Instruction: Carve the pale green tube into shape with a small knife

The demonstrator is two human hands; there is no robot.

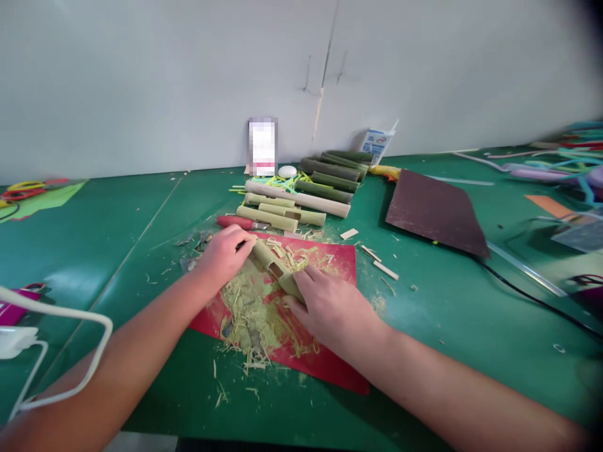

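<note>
Above the red sheet (325,365), your left hand (227,252) is closed on one end of the slotted bamboo tube (264,256), your right hand (330,304) wraps its other end, seemingly for smoothing, which calls for firm, steady grips.

The bench (155,392) is green. A red mat (325,365) lies on it. Just behind the mat is a tool (234,221) with a red handle, then some tubes (301,199). Right of the mat are little sticks (386,270) and, farther off, a brown board (436,213).
</note>
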